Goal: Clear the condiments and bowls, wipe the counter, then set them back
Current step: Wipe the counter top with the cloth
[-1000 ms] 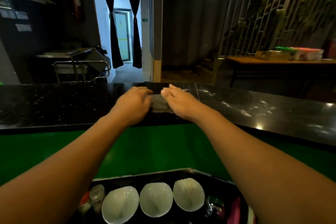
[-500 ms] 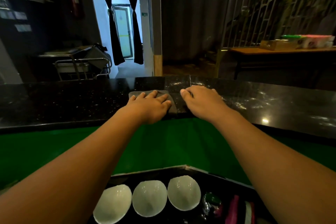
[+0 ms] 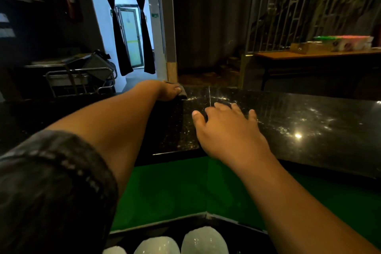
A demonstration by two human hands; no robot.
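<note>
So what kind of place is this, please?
Probably a small restaurant or café, at its service counter: a long black stone counter, white bowls in a black tray below, and a metal trolley behind.

Dark cloth (image 3: 182, 93) on black counter (image 3: 288, 121)

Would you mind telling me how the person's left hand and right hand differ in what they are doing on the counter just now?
The left hand reaches to the far edge of the black counter; the right hand sits nearer the near edge. The left hand presses on a dark cloth; the right hand has nothing under it. The left hand's fingers are curled over the cloth, while the right hand's fingers are spread. Both are over the same counter, palms down.
</note>
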